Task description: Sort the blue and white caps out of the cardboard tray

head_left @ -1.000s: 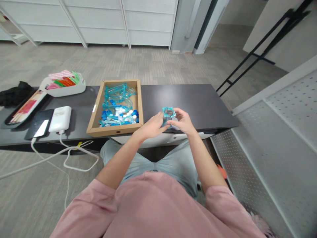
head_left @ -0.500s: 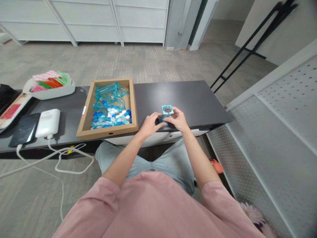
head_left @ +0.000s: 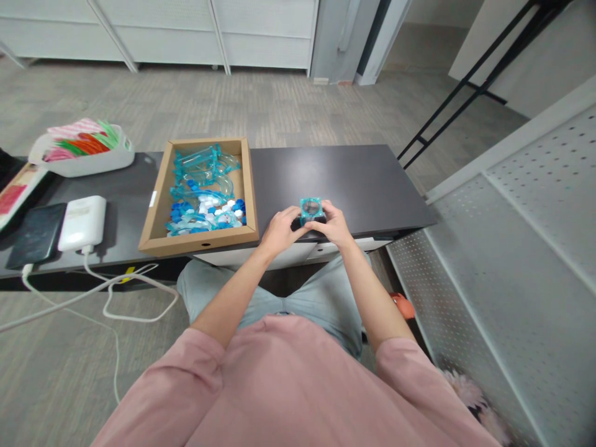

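A small clear-blue square plastic piece with a round hole is held between both hands above the near edge of the dark table. My left hand pinches its left side and my right hand pinches its right side, fingers curled. A dark part shows just under the piece, between the fingertips. To the left stands a cardboard tray filled with clear-blue curved pieces and small blue and white chips.
A white power bank with a cable and a dark phone lie at the left. A white tub of coloured strips stands behind them. White perforated metal panels rise at the right. My knees are under the table edge.
The blue piece and both hands have sunk a little toward the table's near edge. The camera has shifted, so the tray and tub sit further left.
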The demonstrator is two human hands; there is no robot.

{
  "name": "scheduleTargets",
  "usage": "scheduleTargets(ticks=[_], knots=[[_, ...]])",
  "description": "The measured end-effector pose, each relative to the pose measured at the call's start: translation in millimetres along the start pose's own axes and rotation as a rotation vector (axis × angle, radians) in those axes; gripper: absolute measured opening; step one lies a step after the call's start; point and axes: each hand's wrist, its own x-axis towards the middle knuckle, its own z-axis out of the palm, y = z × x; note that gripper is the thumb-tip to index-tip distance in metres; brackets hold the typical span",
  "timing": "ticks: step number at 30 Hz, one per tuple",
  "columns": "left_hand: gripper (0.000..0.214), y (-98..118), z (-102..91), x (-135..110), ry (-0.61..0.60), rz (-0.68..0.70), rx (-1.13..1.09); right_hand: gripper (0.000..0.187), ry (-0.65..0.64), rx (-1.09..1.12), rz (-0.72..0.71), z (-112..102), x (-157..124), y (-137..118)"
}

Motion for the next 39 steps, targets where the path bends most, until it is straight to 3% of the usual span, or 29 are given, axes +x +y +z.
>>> scheduleTargets(ticks=[10, 17, 20, 23, 26, 34, 39], knots=[[0.032, 0.3, 0.8, -7.1, 0.110, 0.002, -0.065, 0.043, -0.028, 0.004, -0.080, 3.4, -10.9, -6.4], [0.028, -3.0, 0.8, -10.5, 0.029, -0.008, -0.004, 0.045, -0.032, 0.014, -0.047, 4.0, -14.7, -17.3], [0.027, -4.2, 0.9, -10.7, 0.035, 0.052, 0.034, 0.047, -0.033, 0.034, -0.042, 4.1, -16.1, -21.3], [0.028, -3.7, 1.2, -10.2, 0.035, 0.128, 0.048, 0.051, 0.032, 0.135, 0.032, 8.2, -16.0, -22.0], [0.046, -6.8, 1.8, -9.3, 0.044, 0.160, 0.073, 0.057, 0.161, 0.316, 0.145, 14.7, -12.0, -19.3], [0.093, -22.9, -0.4, -7.4, 0.097, 0.038, 0.006, 0.060, 0.341, 0.514, 0.254, 15.7, 1.1, -11.2], [0.083, -24.1, 1.4, -5.5, 0.131, 0.014, -0.093, 0.056, 0.384, 0.487, 0.268, 12.3, 3.0, -1.0]])
